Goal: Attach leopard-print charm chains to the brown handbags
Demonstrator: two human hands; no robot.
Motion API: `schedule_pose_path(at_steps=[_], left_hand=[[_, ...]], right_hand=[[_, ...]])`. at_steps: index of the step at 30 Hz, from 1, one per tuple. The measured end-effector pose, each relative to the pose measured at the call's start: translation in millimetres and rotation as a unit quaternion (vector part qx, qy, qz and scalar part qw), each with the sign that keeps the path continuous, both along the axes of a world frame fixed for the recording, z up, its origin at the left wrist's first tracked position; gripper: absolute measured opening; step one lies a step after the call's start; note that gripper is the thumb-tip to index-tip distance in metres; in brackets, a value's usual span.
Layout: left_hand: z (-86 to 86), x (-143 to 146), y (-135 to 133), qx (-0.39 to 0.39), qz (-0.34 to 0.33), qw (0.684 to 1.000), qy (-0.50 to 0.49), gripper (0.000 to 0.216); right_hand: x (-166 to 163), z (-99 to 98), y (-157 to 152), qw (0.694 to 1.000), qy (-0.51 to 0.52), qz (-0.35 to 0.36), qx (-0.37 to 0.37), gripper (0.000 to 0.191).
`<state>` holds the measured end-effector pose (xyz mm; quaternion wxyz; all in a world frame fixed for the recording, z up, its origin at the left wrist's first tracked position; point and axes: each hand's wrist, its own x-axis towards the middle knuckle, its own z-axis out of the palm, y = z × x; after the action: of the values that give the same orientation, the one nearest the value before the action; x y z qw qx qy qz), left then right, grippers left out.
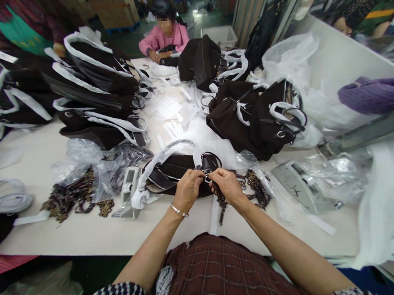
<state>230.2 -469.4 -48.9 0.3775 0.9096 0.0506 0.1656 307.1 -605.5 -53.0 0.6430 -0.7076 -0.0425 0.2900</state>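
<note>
A dark brown handbag (pixel 165 170) lies on the table in front of me, its handle (pixel 179 144) wrapped in white padding. My left hand (pixel 189 189) is closed in a pinch at the bag's right end, by a silver metal ring (pixel 207 178). On the other side of that ring, the fingers of my right hand (pixel 229 186) pinch the end of a chain strap (pixel 221 202), which hangs below them onto the table. The fingertips nearly meet and partly cover the metal parts, so whether ring and strap are joined cannot be made out.
Heaped chain straps (pixel 74 194) with plastic wrap lie left, beside a grey metal tape dispenser (pixel 127 192); another dispenser (pixel 297 185) stands right. Stacked handbags (pixel 94 82) and more bags (pixel 249 117) flank white paper strips (pixel 167 109). A person in pink (pixel 165 39) sits opposite.
</note>
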Motion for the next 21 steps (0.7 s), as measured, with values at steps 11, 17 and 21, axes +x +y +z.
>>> schedule_pose_path(at_steps=[11, 17, 21], left_hand=[[-2.1, 0, 0, 0.010, -0.013, 1.000, 0.009, 0.023], [2.6, -1, 7, -0.082, -0.069, 0.994, 0.037, 0.019], [7.4, -15, -4, -0.249, 0.067, 0.963, 0.073, 0.018]], right_hand=[[8, 14.7, -1, 0.955, -0.253, 0.075, -0.134, 0.020], [41, 21.9, -13, 0.954, -0.109, 0.264, -0.086, 0.024], [38, 21.7, -15, 0.970, -0.092, 0.206, -0.087, 0.026]])
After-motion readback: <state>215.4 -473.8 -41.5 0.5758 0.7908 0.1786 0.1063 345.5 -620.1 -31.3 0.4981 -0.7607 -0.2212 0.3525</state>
